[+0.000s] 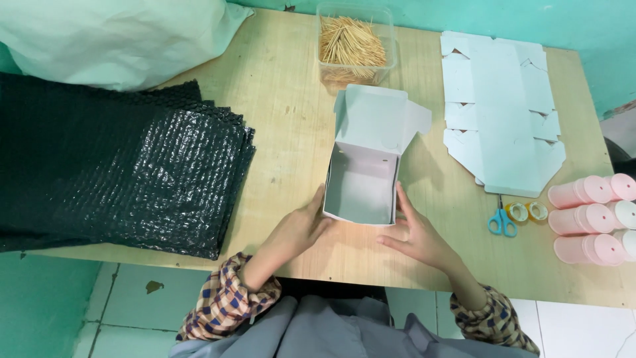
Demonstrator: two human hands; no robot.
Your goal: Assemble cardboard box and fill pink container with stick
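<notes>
White carton box (361,185) sits upright near the middle of the wooden table (291,119), close to the near edge. Mouth faces up, inside is bare. Long axis runs from the person toward the far wall, tilted slightly right at the far end. Lid flap (379,119) is folded back on the far side, with side tabs sticking out left and right.

Left hand (298,229) presses against the box's near-left corner, fingers straight and together along the left wall, not curled around anything. Right hand (417,235) lies flat and open against the box's near-right wall, fingers spread, thumb out to the left below the box; touching, not gripping.

Behind the box, just past the lid: clear plastic tub (356,43) full of thin wooden sticks. Right of the box: stack of flat white die-cut carton blanks (500,113). Right and nearer than the blanks: blue-handled scissors (502,222), two small yellow tape rolls (528,211) just beside them. Further right, at the table's right end: pink cylindrical containers (589,219) lying on their sides, stacked in rows; contents can't be made out.

Left of the box, well apart: stack of black bubble-wrap sheets (119,166) overhanging the table's left edge. Behind that, a pale green bag (112,36).

Walls are teal, floor is white tile. Plaid cuffs, grey garment.
</notes>
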